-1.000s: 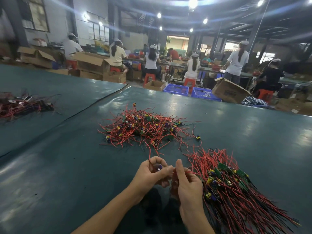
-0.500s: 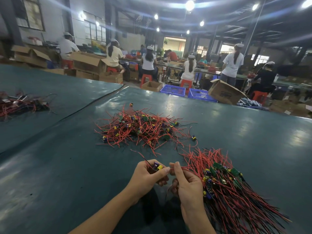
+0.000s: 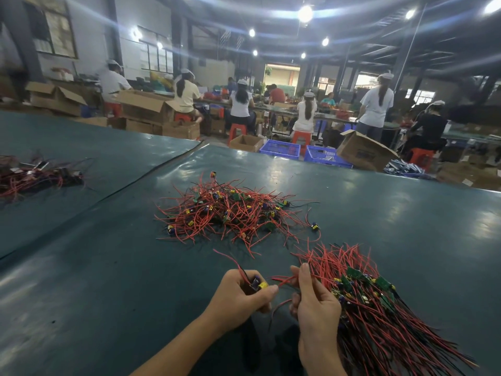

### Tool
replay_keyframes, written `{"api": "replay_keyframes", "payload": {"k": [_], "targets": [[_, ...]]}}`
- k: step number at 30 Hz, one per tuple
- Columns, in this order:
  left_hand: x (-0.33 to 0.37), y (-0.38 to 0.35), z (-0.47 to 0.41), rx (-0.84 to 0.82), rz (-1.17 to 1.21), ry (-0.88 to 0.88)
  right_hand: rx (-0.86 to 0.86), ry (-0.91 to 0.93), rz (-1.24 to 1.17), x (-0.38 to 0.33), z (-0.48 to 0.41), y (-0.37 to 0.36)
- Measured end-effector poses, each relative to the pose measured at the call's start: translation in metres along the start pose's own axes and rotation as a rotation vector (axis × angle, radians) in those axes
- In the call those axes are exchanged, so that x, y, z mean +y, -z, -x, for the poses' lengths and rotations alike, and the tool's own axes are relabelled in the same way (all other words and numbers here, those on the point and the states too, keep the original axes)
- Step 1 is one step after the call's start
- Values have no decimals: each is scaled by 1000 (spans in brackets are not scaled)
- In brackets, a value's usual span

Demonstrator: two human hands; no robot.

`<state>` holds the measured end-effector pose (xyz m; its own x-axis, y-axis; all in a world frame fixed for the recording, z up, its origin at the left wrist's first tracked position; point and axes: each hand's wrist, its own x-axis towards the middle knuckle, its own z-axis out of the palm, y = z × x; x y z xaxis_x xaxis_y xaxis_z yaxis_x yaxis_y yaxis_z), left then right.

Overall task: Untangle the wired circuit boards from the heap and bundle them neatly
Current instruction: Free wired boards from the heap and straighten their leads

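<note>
The table (image 3: 108, 280) is covered with a dark green, glossy sheet; a lapped seam (image 3: 151, 175) runs diagonally across its left part. Beyond the far edge, a dim workshop hall is lit by ceiling lamps. At least six workers in white caps (image 3: 378, 93) are seen there at benches, among open cardboard boxes (image 3: 363, 150) and two blue plastic crates (image 3: 279, 149).

Bare sheet is available to the front left and the far right.

Three groups of red-wired boards are counted:
- a tangled heap of red-wired green circuit boards (image 3: 233, 213), at centre;
- an aligned bundle of the same boards (image 3: 379, 308), just beside the right hand;
- a darker pile (image 3: 35, 176), well apart at far left.

One single board with yellow and purple components (image 3: 257, 284) is gripped in the curled fingers of the left hand (image 3: 241, 297). A red wire lead (image 3: 284, 280) is pinched by the fingers of the right hand (image 3: 314, 302).
</note>
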<state>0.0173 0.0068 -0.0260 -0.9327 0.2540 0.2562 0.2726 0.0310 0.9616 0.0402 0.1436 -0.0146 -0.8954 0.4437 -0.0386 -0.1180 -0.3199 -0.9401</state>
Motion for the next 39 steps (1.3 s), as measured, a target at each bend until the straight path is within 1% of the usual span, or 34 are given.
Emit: {"api": "replay_keyframes", "payload": {"k": [2,4,7,11,13,18,20,22,25,29,31,34,39], "targets": [[1,-2,1,12,11,-8,-22,0,52,2,5,-1],[3,-3,1,37,29,-19,-109,13,101,3,12,-5],[3,-1,0,13,44,-33,-172,6,122,6,19,-12],[10,2,-1,33,7,-53,-118,-22,98,2,18,-16],[14,3,-3,48,23,-61,-70,-15,41,-3,14,-16],[22,7,-3,19,42,-63,87,13,-122,-18,-5,2],[22,5,-2,9,53,-56,121,46,-157,-22,-10,10],[23,2,-1,20,91,-38,116,82,-175,-22,-10,13],[25,4,-2,82,198,10,69,106,-200,-19,-8,13],[27,5,-6,102,442,178,72,102,-206,-16,-7,13],[24,4,-8,144,511,252,71,104,-213,-15,-7,14],[18,3,-11,221,510,291,60,91,-217,-15,-6,16],[13,8,-12,323,497,235,100,77,-196,-14,-8,17]]}}
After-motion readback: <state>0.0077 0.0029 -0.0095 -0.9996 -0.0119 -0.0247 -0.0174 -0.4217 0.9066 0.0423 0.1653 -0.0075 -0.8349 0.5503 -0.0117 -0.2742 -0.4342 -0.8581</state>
